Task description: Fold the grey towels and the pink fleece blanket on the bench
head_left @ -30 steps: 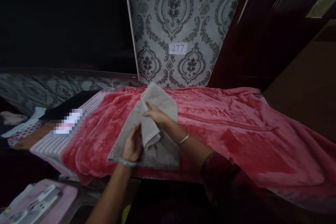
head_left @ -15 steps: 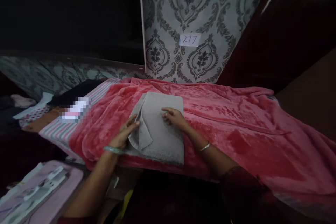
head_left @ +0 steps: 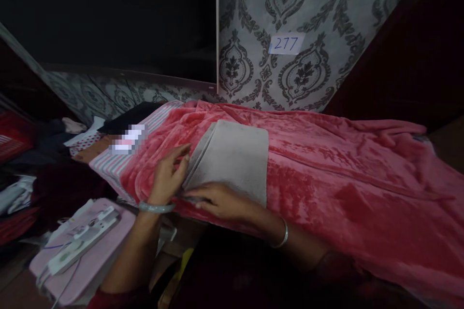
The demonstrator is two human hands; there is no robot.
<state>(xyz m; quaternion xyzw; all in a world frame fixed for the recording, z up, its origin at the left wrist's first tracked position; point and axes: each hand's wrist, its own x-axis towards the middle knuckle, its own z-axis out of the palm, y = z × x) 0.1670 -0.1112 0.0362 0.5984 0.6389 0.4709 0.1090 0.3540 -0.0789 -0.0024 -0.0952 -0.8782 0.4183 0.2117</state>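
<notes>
A grey folded cloth (head_left: 237, 154), towel-like, lies on a red plush blanket (head_left: 311, 178). Its layers show along the slanted left edge. My left hand (head_left: 168, 176), with a bangle at the wrist, is just beside that edge; its thumb and fingers are apart and hold nothing. Across the near left corner of the cloth reaches my right hand (head_left: 223, 200), fingers stretched toward the left and resting at the near edge. The underside of the right fingers is hidden.
A striped sheet (head_left: 112, 164) shows at the blanket's left end, under a blurred-out item (head_left: 128, 140). Lower left, a power strip (head_left: 85, 241) with cords sits on a pink stool-like surface (head_left: 70, 289). A large dark screen (head_left: 108, 14) and a patterned wall stand behind.
The cloth's turned-over left corner now lies flat. My right hand has moved from the cloth's middle to its near left corner; my left hand has come off the edge. The view has shifted left.
</notes>
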